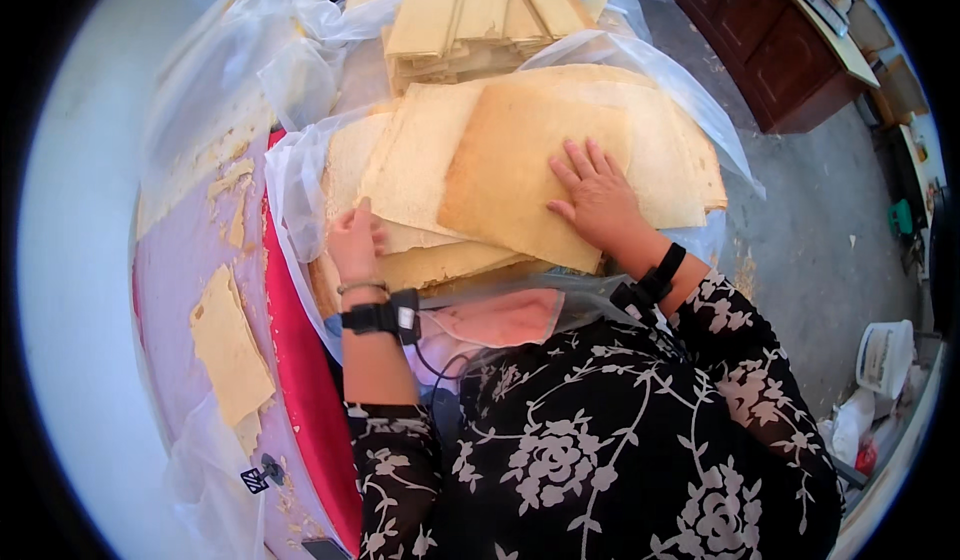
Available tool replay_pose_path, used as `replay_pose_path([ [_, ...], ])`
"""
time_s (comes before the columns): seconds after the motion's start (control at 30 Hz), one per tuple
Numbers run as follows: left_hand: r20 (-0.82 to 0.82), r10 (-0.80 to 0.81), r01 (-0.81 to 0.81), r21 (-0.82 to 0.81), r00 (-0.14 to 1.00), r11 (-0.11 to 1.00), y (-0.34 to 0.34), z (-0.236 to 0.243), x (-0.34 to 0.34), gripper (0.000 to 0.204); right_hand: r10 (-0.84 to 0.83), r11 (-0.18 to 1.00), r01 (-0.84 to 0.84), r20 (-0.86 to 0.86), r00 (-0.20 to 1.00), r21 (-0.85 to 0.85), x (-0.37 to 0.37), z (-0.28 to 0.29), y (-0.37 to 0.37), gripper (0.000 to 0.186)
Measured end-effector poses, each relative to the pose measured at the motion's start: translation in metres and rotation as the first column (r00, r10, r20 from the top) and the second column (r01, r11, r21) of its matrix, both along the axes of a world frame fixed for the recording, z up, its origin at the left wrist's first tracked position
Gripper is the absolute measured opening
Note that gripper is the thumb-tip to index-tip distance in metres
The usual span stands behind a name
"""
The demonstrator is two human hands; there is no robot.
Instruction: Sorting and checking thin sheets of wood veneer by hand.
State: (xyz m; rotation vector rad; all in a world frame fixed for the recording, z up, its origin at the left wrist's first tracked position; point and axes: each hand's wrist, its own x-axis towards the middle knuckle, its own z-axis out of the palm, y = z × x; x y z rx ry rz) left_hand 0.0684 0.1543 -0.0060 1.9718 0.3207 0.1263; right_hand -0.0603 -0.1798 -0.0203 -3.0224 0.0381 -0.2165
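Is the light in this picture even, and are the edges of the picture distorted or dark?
Head view: soft daylight, no hard shadows on the top sheet under the right hand; the plastic film shines pale; the rim is a black circle, and straight edges like the cabinet bend there.

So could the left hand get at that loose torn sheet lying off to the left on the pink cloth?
Probably yes. The left hand rests at the pile's edge, and the torn sheet lies uncovered on the pink cloth beside that forearm, with nothing between them.

right hand [598,200] flat on top sheet [520,170] — left hand [355,243] beside
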Motion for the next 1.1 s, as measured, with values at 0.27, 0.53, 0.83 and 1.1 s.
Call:
replay_pose_path([
  [0.27, -0.301, -0.104, -0.067, -0.509, 0.948, 0.858, 0.007, -0.021, -0.027, 0.019, 0.298, 0.907, -0.209, -0.207, 0.932, 0.366, -0.013, 0.044, 0.08, 0.059],
  [0.53, -0.455, -0.102, -0.293, -0.713, 0.885, 0.637, -0.01, -0.029, -0.159, 0.016, 0.449, 0.871, -0.47, 0.156, 0.88, 0.143, -0.021, 0.01, 0.067, 0.067],
  [0.83, -0.387, -0.578, -0.03, -0.847, 0.719, 0.53, -0.052, -0.014, -0.181, 0.016, 0.323, 0.916, -0.375, 0.293, 0.9, 0.142, -0.046, -0.013, 0.046, 0.046],
  [1.1, 0.052, -0.997, 0.93, -0.366, 0.049, 0.026, -0.036, 0.101, -0.148, 0.037, 0.361, 0.836, -0.462, 0.338, 0.869, 0.296, -0.065, 0.002, -0.044, 0.033],
])
